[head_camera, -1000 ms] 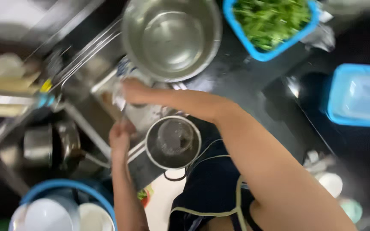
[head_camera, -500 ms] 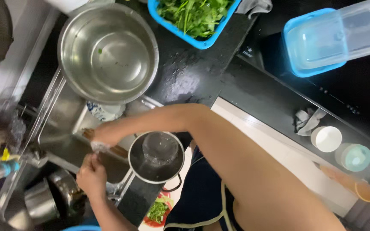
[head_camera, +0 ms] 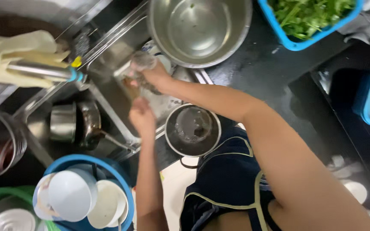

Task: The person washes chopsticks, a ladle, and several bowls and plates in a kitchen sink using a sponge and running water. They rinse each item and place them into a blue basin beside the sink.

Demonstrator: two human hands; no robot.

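Fingers point(head_camera: 138, 73) of the right hand point(head_camera: 155, 78) curled around a pale blurred object point(head_camera: 142, 61), above centre-left of the frame, over the sink basin point(head_camera: 108, 55). Too smeared to name: maybe a small clear cup, maybe a scrubbing pad. Seems to stretch from the palm toward the upper left, though no sure long axis or open end to be made out. Left hand point(head_camera: 141, 116) just below, knuckles bent; empty or gripping, cannot tell. Probably mid-wash or mid-rinse. Called for next, by the look of it: a firm hold on something wet, and care around the steel pot point(head_camera: 192, 128) at centre and the big steel bowl point(head_camera: 200, 30) at top.
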